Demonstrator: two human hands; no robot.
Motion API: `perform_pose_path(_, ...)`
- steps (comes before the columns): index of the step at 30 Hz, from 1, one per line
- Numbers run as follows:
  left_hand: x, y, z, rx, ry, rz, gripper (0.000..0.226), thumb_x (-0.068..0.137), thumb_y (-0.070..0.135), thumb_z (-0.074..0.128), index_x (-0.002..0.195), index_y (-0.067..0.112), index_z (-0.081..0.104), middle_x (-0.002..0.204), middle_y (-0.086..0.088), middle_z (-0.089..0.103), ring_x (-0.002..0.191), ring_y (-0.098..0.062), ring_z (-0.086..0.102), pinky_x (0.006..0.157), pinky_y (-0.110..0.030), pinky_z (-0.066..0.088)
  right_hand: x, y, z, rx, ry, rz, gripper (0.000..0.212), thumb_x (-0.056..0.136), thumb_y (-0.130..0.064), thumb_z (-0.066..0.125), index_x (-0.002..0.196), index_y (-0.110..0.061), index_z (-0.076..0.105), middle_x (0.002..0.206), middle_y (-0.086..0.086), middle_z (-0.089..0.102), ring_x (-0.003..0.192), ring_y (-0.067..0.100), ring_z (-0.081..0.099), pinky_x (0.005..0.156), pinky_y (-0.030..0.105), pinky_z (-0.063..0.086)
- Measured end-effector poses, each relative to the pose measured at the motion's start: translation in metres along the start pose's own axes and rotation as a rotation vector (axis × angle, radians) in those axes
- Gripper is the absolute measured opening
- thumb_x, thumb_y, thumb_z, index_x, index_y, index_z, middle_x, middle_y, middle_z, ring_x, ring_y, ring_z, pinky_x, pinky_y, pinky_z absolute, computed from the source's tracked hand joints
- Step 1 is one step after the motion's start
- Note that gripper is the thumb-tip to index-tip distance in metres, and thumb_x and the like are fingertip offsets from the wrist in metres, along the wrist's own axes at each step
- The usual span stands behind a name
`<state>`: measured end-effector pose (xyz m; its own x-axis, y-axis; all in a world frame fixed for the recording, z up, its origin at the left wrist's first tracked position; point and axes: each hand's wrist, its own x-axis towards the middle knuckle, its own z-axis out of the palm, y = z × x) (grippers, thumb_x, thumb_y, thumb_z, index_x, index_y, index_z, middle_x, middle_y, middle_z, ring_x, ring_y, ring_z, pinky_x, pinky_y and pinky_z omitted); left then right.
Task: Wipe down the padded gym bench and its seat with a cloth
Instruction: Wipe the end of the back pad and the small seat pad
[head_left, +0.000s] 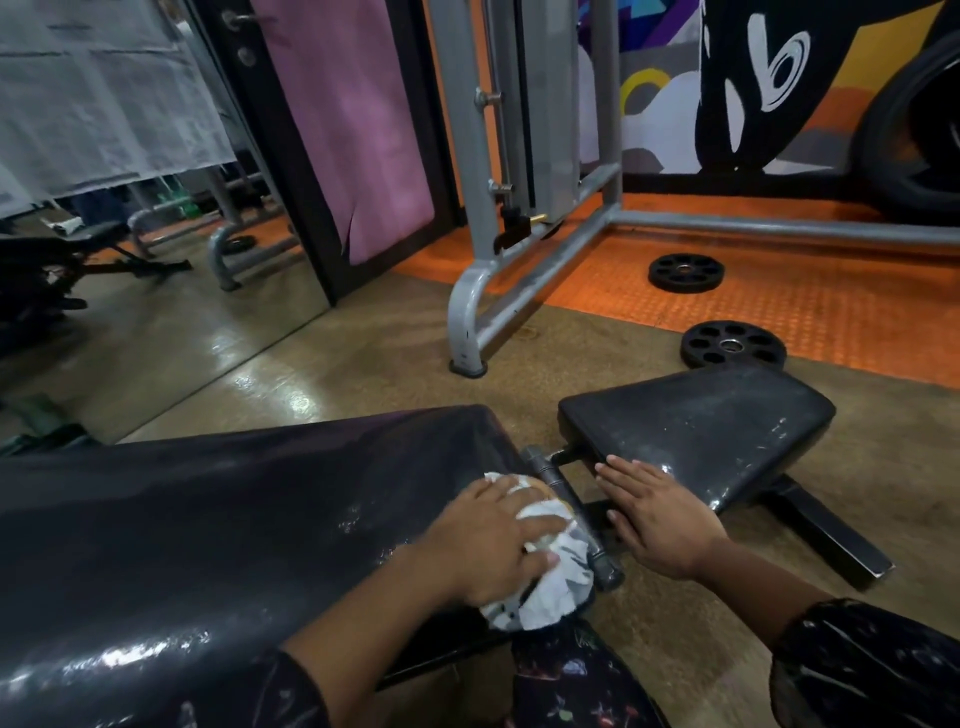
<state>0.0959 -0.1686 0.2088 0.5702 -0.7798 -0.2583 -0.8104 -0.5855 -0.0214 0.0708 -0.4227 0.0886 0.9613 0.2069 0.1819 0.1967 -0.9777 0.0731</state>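
Long bench pad cut off by left and bottom edges, full length not visible. Left hand covers the middle of the cloth, so how it's folded can't be told. Both forearms run out at the bottom edge. Seat pad near corner hidden under right hand. Seat support mostly hidden beneath the pad. Mirror reflection too dim to read.
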Motion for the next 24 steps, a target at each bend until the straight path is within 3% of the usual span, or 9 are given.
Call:
perform_pose_path(3,0.029,-0.051,-0.009,-0.033,0.031,-0.124,0.050,0.096,0.056,0.022,0.143,0.042,0.026,0.158,0.003,0.018,0.144,-0.018,0.010,0.117,-0.042,0.008,0.003,-0.003,0.003,0.010,0.006,-0.004,0.052,0.094,-0.041,0.034,0.132,-0.014,0.056,0.141,0.001,0.051,0.137,0.015,0.038,0.112,0.028,0.011)
perform_pose_path(7,0.046,-0.065,-0.012,-0.040,-0.001,-0.329,0.049,0.097,0.051,0.022,0.145,0.041,0.023,0.159,0.001,0.013,0.145,-0.026,0.006,0.116,-0.046,0.004,0.001,0.008,0.001,-0.012,0.036,-0.027,0.054,0.096,-0.042,0.028,0.137,-0.014,0.050,0.146,0.001,0.045,0.141,0.014,0.030,0.113,0.027,0.003)
perform_pose_path(10,0.034,-0.032,-0.006,-0.012,0.005,-0.194,0.047,0.097,0.051,0.023,0.143,0.042,0.026,0.158,-0.001,0.015,0.144,-0.028,0.006,0.116,-0.048,0.003,0.003,0.005,-0.001,0.069,0.014,-0.045,0.058,0.097,-0.043,0.021,0.144,-0.016,0.038,0.153,-0.001,0.034,0.144,0.010,0.017,0.115,0.024,-0.003)
perform_pose_path(12,0.025,-0.009,-0.001,-0.012,-0.008,-0.115,0.048,0.097,0.052,0.024,0.143,0.040,0.028,0.158,0.000,0.017,0.145,-0.026,0.005,0.116,-0.046,0.002,0.004,-0.001,-0.011,0.258,0.021,-0.009,0.054,0.098,-0.040,0.024,0.145,-0.018,0.036,0.154,-0.005,0.030,0.144,0.005,0.011,0.120,0.031,0.006)
perform_pose_path(14,0.020,0.000,0.002,-0.058,-0.005,-0.096,0.050,0.097,0.052,0.028,0.145,0.037,0.026,0.157,0.001,0.018,0.145,-0.024,0.006,0.116,-0.044,0.003,0.001,-0.019,-0.029,0.527,0.161,0.086,0.050,0.098,-0.038,0.033,0.143,-0.020,0.041,0.152,-0.007,0.035,0.143,0.003,0.017,0.117,0.037,0.023)
perform_pose_path(16,0.015,-0.001,-0.003,-0.284,0.047,-0.128,0.052,0.096,0.045,0.037,0.145,0.033,0.023,0.151,-0.001,0.032,0.140,-0.022,0.025,0.115,-0.040,0.018,0.002,-0.054,-0.056,0.812,0.246,0.103,0.049,0.098,-0.041,0.036,0.142,-0.023,0.043,0.147,-0.010,0.041,0.137,0.001,0.031,0.112,0.033,0.032)
perform_pose_path(18,0.011,-0.006,-0.019,-0.723,0.138,-0.243,0.041,0.097,0.031,0.038,0.136,0.027,0.027,0.124,0.000,0.054,0.110,-0.014,0.053,0.091,-0.029,0.043,0.012,-0.093,-0.081,1.006,0.183,0.015,0.048,0.097,-0.038,0.044,0.143,-0.023,0.041,0.141,-0.011,0.047,0.128,-0.002,0.042,0.106,0.023,0.036)
perform_pose_path(20,0.013,-0.007,-0.029,-0.920,0.206,-0.329,0.034,0.097,0.022,0.032,0.131,0.021,0.028,0.107,0.004,0.054,0.090,-0.008,0.053,0.072,-0.023,0.041,0.024,-0.119,-0.096,1.027,0.156,-0.007,0.051,0.091,-0.029,0.053,0.139,-0.021,0.041,0.136,-0.009,0.050,0.123,0.001,0.045,0.104,0.019,0.036)
perform_pose_path(24,0.017,0.005,-0.024,-0.807,0.287,-0.322,0.043,0.096,0.024,0.033,0.138,0.017,0.029,0.127,0.002,0.042,0.116,-0.013,0.041,0.095,-0.026,0.031,0.023,-0.134,-0.086,0.909,0.239,0.081,0.047,0.081,-0.028,0.061,0.127,-0.018,0.053,0.126,0.001,0.056,0.117,0.012,0.049,0.098,0.024,0.040)
